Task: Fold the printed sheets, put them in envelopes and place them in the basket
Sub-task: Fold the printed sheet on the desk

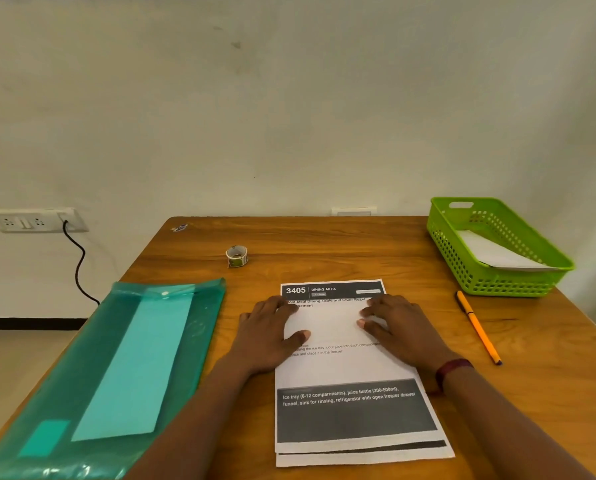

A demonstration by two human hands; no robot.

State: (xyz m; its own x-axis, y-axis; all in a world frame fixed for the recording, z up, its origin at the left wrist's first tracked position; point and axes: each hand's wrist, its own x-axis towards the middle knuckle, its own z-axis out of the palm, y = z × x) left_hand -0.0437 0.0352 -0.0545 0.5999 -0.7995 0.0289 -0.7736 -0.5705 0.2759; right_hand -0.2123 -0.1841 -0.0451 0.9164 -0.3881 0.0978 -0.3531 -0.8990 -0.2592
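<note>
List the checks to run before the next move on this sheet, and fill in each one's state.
1. Hands steady the paper: ok; left hand and right hand lie flat on the top sheet.
2. Fold finished: cannot tell.
3. Envelope ready: ok; an envelope seems to show through the green folder left of the sheets.
4. Basket has room: ok; the green basket holds one white envelope.
5. Stack squared: not ok; lower sheets peek out skewed at the near edge.
</note>
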